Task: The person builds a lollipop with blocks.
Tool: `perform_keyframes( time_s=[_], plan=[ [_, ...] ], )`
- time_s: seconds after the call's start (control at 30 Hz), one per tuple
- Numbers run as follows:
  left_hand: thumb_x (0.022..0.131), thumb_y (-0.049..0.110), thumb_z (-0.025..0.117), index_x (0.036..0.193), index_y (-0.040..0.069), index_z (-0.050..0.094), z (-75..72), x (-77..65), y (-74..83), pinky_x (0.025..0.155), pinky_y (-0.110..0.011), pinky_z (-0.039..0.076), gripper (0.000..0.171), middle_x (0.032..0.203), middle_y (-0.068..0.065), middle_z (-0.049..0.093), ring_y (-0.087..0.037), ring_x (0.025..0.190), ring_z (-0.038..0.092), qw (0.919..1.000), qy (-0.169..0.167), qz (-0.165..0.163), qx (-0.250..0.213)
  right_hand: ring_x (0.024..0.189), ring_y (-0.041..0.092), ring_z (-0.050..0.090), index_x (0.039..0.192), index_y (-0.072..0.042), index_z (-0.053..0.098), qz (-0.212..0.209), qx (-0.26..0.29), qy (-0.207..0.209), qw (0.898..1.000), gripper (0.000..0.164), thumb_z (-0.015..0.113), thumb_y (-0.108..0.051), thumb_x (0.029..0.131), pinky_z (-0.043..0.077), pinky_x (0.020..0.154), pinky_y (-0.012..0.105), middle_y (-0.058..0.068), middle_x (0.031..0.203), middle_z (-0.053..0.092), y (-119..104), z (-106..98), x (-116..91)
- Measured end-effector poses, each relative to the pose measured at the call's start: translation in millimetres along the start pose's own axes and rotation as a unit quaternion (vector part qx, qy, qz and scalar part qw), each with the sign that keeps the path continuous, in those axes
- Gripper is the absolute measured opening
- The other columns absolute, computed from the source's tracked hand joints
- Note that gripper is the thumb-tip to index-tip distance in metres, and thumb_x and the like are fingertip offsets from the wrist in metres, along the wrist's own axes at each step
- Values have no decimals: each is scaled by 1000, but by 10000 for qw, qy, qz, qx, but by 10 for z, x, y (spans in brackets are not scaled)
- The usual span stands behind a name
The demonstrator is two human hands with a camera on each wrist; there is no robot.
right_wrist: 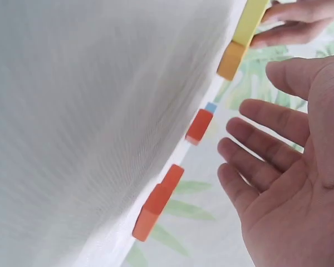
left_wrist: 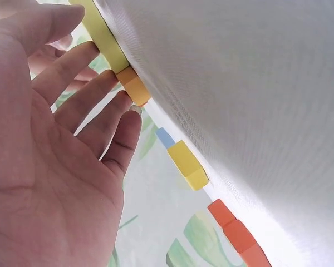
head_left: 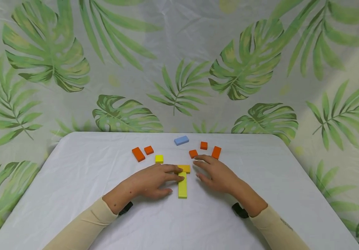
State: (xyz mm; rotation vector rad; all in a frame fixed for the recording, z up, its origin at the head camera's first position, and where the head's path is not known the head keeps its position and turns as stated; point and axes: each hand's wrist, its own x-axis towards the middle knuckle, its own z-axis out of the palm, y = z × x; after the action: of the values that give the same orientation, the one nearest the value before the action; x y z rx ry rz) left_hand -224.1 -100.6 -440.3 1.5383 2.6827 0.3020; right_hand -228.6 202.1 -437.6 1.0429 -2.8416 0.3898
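In the head view my left hand [head_left: 155, 180] has its fingertips on a T of two flat blocks: a long yellow-green block [head_left: 182, 190] pointing toward me and an orange block [head_left: 185, 168] across its far end. Seen from the left wrist, the fingers are relaxed and gently bent, with the tips right at the long yellow-green block [left_wrist: 107, 41] and the orange block [left_wrist: 133, 86]. To the right of the T, my right hand [head_left: 219, 176] is held palm down, fingers spread, gripping nothing. Its fingertips are near a small red-orange block [head_left: 193, 153].
A small yellow block [head_left: 159, 159] lies beyond my left hand. Farther left are a red-orange rectangle [head_left: 138, 154] and a small red-orange block [head_left: 148, 150]. A blue block [head_left: 181, 140] lies at the back; another red-orange square [head_left: 203, 145] and rectangle [head_left: 216, 152] lie right, on white cloth [head_left: 88, 166].
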Motion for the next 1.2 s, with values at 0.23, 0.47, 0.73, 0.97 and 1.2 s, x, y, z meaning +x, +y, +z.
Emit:
perform_keyframes(
  time_s=[0.23, 0.47, 0.73, 0.97, 1.2],
  plan=[
    [102, 33, 69, 152, 24, 61, 2, -4, 4, 121, -41, 41, 51, 162, 0, 49, -19, 151, 44, 10000, -8, -26, -8, 139, 30, 55, 142, -7, 68, -22, 83, 99, 9999, 44, 72, -28, 103, 49, 114, 50, 10, 150, 57, 113, 30, 149],
    [102, 33, 69, 152, 24, 61, -13, -4, 17, 122, -41, 39, 51, 162, 1, 49, -19, 151, 44, 9999, 9, -54, -88, 137, 32, 57, 139, -3, 69, 39, 296, -22, 9996, 41, 70, -25, 104, 50, 112, 49, 12, 150, 56, 171, 37, 299],
    [102, 33, 69, 152, 24, 62, -18, -7, 22, 122, -39, 39, 51, 162, 0, 49, -19, 151, 44, 9999, 11, -53, -108, 138, 30, 57, 143, 1, 65, 33, 358, -304, 9989, 45, 67, -25, 106, 49, 114, 47, 11, 154, 54, 188, 46, 390],
    [102, 33, 69, 152, 24, 61, -19, -1, 10, 122, -40, 39, 51, 162, 1, 49, -19, 151, 44, 10000, -14, -46, -77, 142, 32, 54, 149, 1, 59, 170, 392, -521, 9977, 51, 66, -26, 107, 46, 116, 49, 13, 158, 51, 185, 43, 392],
    [102, 32, 69, 152, 25, 61, -14, -3, 12, 122, -40, 40, 51, 162, 1, 49, -18, 151, 44, 9999, -18, -68, -113, 144, 32, 52, 150, 0, 58, 260, 424, -569, 9971, 52, 66, -27, 107, 44, 118, 50, 12, 158, 51, 164, 44, 385]
  ],
)
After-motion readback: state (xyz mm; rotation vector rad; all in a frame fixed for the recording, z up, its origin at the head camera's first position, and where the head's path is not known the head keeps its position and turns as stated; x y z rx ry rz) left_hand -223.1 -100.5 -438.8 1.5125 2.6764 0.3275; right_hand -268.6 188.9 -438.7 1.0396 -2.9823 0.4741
